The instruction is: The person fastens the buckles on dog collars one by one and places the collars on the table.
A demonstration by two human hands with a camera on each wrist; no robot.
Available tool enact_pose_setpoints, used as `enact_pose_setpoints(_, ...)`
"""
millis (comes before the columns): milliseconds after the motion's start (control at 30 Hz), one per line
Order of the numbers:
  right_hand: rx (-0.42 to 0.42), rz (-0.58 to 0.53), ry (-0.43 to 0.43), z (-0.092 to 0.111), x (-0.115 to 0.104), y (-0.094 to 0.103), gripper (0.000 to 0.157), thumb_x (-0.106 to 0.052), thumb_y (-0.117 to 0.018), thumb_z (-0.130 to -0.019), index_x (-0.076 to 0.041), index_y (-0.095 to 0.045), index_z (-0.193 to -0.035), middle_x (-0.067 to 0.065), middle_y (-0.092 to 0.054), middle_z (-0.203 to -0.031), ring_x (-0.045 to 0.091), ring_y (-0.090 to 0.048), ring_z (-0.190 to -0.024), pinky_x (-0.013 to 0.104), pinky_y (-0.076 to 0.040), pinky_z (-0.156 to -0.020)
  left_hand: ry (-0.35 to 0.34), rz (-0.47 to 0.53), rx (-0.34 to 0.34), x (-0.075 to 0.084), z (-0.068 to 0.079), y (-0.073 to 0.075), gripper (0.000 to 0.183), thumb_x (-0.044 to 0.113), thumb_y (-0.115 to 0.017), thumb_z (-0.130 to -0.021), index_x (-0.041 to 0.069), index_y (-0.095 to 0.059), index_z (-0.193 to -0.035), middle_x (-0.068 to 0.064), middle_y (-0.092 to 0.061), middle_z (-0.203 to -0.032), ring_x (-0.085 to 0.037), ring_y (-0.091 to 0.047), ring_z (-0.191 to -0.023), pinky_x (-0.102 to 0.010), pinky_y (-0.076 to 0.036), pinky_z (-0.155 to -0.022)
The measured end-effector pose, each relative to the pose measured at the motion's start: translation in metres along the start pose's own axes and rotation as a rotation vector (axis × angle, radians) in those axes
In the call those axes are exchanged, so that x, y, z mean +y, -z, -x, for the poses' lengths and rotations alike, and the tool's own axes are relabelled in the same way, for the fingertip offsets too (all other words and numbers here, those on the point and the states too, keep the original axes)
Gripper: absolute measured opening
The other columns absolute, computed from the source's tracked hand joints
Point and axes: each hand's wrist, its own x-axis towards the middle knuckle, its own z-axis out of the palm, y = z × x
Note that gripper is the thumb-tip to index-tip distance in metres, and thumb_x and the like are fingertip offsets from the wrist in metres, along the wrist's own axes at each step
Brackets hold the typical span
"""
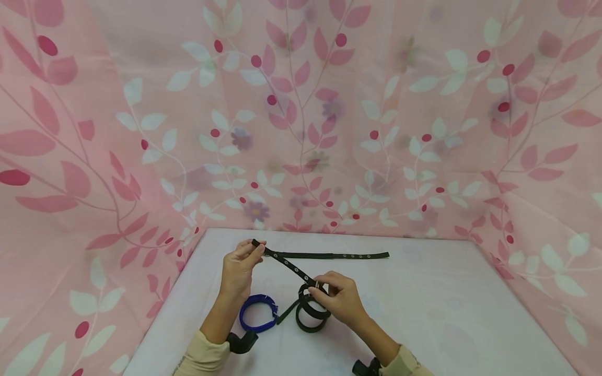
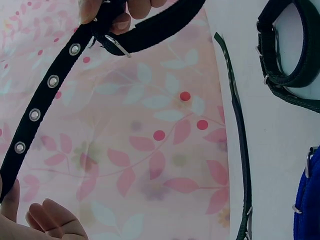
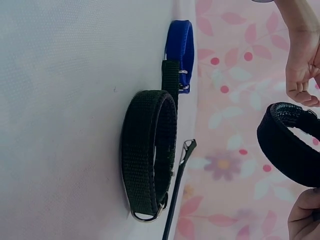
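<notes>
A black buckle collar [image 1: 288, 263] is held up over the table between both hands. My left hand [image 1: 239, 269] pinches the tip of its strap, which has a row of metal eyelets [image 2: 34, 115]. Around the buckle end, my right hand [image 1: 342, 298] grips the collar, with the padded loop [image 3: 285, 150] hanging curved below the fingers. In the left wrist view, a metal ring [image 2: 117, 45] shows near the right fingers [image 2: 139, 7]. Below the held loop, a dark green collar [image 3: 137, 150] lies curled on the table, its strap end pointing left.
A blue collar [image 1: 257, 329], fastened in a ring, lies by the left forearm. Farther back, a dark strap [image 1: 324, 256] with eyelets is stretched out flat. The white table [image 1: 423, 297] meets a pink floral curtain [image 1: 301, 130] behind and at both sides.
</notes>
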Motion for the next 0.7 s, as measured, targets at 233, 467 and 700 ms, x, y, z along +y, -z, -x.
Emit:
enact_pose_setpoints(233,-0.014,-0.01,-0.052,0.002,0.0,0.007,0.013,0.002,-0.078,-0.08,-0.002,-0.074,-0.092,0.008,-0.066,-0.077,0.005,-0.037,-0.055,0.016,-0.032,-0.044,0.081,0.056,-0.129,0.0,0.004,0.001,0.018,0.0,-0.066,-0.092,0.012,-0.079,-0.09,0.003,-0.073,-0.095,-0.009,-0.069,-0.083,-0.03,-0.059,-0.081)
enact_pose_setpoints(467,-0.04,-0.068,-0.091,0.003,0.001,0.013,0.012,0.002,-0.076,-0.082,-0.001,-0.073,-0.093,0.01,-0.065,-0.078,0.004,-0.036,-0.054,0.016,-0.031,-0.043,0.081,0.109,-0.25,0.001,0.004,0.003,0.025,-0.001,-0.061,-0.095,0.016,-0.078,-0.094,-0.001,-0.074,-0.097,-0.013,-0.073,-0.087,-0.034,-0.059,-0.082)
enact_pose_setpoints(700,-0.134,-0.039,-0.132,0.004,-0.006,0.012,0.018,0.0,-0.074,-0.085,-0.001,-0.071,-0.103,0.01,-0.067,-0.081,0.0,-0.037,-0.052,0.016,-0.034,-0.043,0.063,0.094,-0.209,-0.007,0.005,0.002,0.019,0.002,-0.064,-0.094,0.016,-0.078,-0.093,-0.001,-0.072,-0.087,-0.011,-0.071,-0.079,-0.03,-0.06,-0.076)
